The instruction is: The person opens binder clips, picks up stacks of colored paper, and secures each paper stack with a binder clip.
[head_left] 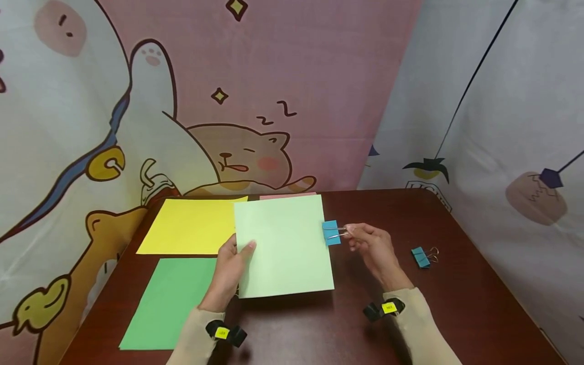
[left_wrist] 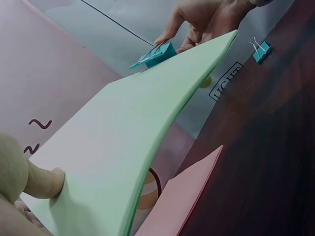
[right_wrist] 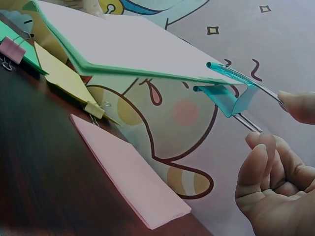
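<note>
A stack of light green paper (head_left: 285,248) is held up above the table, tilted toward the camera. My left hand (head_left: 230,271) grips its left edge, thumb lying on the top sheet and fingers behind. At the right edge my right hand (head_left: 374,251) pinches the wire handles of a blue binder clip (head_left: 332,233) between thumb and fingers. In the right wrist view, the binder clip (right_wrist: 229,96) is spread, one lip above the paper edge and the other below it. The left wrist view shows the light green paper (left_wrist: 123,123) bowing along its length.
Yellow paper (head_left: 191,228) and darker green paper (head_left: 169,299) lie on the left of the brown table (head_left: 283,334). They carry a yellow clip (right_wrist: 94,109) and a pink clip (right_wrist: 12,50). Pink paper (right_wrist: 130,174) lies behind the held stack. Another blue binder clip (head_left: 422,257) rests at right.
</note>
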Action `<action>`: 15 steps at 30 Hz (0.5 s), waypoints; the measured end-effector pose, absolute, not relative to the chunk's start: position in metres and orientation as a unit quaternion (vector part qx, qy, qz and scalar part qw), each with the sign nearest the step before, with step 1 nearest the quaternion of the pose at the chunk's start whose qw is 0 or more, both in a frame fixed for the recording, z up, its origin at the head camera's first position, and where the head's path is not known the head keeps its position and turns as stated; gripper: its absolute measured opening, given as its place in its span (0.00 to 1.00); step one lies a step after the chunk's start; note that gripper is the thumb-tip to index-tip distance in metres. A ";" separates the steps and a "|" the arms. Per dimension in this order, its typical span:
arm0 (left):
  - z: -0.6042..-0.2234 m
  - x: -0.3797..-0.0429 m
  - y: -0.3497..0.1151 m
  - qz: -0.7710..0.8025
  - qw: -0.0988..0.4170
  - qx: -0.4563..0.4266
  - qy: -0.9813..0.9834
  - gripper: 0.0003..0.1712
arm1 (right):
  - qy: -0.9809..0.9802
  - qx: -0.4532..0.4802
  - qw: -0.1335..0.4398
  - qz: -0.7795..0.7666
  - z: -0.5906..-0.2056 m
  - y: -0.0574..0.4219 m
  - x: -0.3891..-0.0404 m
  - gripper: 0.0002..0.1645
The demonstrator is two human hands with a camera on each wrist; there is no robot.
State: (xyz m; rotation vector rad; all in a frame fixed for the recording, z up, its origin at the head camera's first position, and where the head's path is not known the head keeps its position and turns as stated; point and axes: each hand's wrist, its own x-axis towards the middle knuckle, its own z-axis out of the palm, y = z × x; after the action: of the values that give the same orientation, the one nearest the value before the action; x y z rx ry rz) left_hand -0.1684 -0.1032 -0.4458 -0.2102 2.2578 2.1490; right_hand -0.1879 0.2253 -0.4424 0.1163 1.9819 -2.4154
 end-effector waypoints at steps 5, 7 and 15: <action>-0.446 -0.167 -0.099 0.694 0.009 -0.065 0.717 0.18 | 0.636 0.036 0.004 -0.771 -0.442 0.219 -0.185 0.09; -0.447 -0.166 -0.096 0.695 0.007 -0.062 0.717 0.18 | 0.636 0.034 0.007 -0.771 -0.443 0.217 -0.184 0.10; -0.449 -0.165 -0.093 0.696 -0.001 -0.046 0.716 0.19 | 0.614 0.024 0.009 -0.789 -0.445 0.214 -0.183 0.08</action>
State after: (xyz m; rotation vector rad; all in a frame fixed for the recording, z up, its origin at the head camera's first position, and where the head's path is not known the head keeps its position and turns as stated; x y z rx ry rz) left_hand -0.1653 -0.0932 -0.4493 -0.1446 2.2526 2.1885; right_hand -0.1832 0.2141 -0.4449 0.0738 1.9192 -2.4640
